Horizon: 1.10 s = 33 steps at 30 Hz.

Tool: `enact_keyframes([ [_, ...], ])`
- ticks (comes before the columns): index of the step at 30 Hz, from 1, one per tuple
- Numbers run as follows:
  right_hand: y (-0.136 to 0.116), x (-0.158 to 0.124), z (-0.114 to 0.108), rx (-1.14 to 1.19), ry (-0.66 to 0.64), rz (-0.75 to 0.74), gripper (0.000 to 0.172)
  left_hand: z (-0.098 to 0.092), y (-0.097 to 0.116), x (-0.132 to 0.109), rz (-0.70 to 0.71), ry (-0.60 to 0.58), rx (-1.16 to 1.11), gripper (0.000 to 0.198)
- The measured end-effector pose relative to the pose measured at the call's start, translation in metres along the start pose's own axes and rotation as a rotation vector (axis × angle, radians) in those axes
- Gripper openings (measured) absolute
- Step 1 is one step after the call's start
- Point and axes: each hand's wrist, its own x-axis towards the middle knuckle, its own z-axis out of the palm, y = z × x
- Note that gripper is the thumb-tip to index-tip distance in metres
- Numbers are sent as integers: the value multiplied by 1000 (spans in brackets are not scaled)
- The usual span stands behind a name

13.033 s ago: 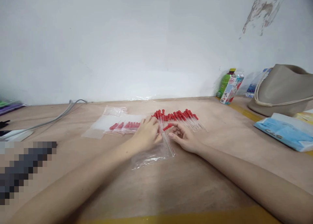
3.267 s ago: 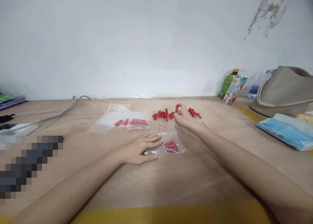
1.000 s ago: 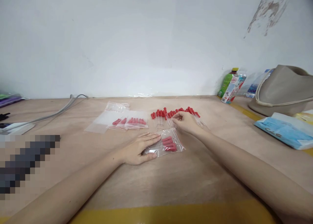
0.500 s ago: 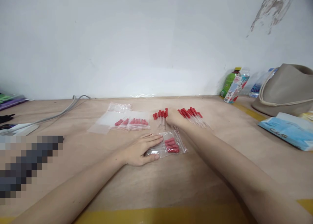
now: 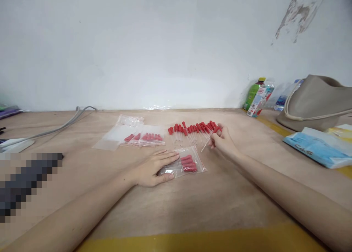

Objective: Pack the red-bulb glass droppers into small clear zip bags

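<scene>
My left hand (image 5: 156, 168) lies flat with fingers spread on a clear zip bag (image 5: 176, 168), pressing it to the table. Red rubber bulbs (image 5: 189, 164) show inside that bag. My right hand (image 5: 223, 140) pinches a dropper (image 5: 215, 130) by its red bulb, the thin clear tube slanting down to the left. Behind the bag, a row of red-topped droppers (image 5: 196, 129) lies with tubes pointing toward me. Further left, overlapping zip bags (image 5: 151, 142) hold more red-bulbed pieces, partly on top of flat bags (image 5: 114, 132).
A grey cable (image 5: 63, 126) runs along the left. At the back right stand a green bottle (image 5: 251, 96) and a printed carton-like bottle (image 5: 260, 101), beside a beige bag (image 5: 316, 105). A blue tissue pack (image 5: 316, 145) lies in front. Yellow tape (image 5: 176, 241) marks the near edge.
My right hand has moved right from over the dropper row and now shows a dropper in its fingers. More of the row is visible. My left hand has stayed on the bag.
</scene>
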Motion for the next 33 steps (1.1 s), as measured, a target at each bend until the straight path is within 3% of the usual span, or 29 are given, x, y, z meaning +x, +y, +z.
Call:
enact_keyframes([
  [4, 7, -12, 4, 198, 62, 44, 47, 0, 0, 0, -2, 7, -6, 60],
  [16, 4, -31, 20, 461, -120, 249, 5, 0, 3, -2, -33, 31, 15, 67],
  [21, 6, -35, 16, 375, -294, 181, 26, 0, 3, -2, -37, 34, 2, 68],
  [26, 7, -30, 8, 274, -546, 194, 33, 0, 3, -2, -42, 28, 7, 70],
  [33, -4, -32, 16, 101, -550, 185, 33, -1, 5, -2, -40, 23, -9, 70],
])
